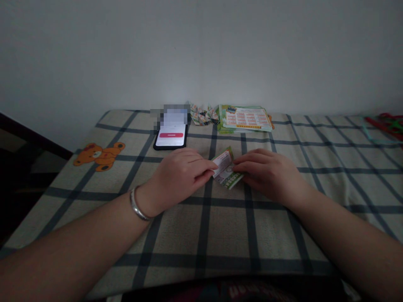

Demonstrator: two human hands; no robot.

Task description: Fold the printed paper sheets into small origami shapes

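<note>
Between my hands is a small folded piece of printed paper (227,171), white and green with a crease across it. My left hand (189,168), with a silver bangle at the wrist, pinches the paper's left corner between thumb and fingers. From the other side my right hand (267,174) grips the right edge, its fingertips curled over the paper. The paper is just above or on the checked tablecloth (228,235); I cannot tell which. My right thumb is mostly hidden.
Beyond my left hand lies a phone (171,131) with its screen lit. Folded paper pieces (201,115) and a stack of printed cards (247,118) lie by the wall. An orange bear figure (100,157) is at the left; red and green items (388,126) are far right.
</note>
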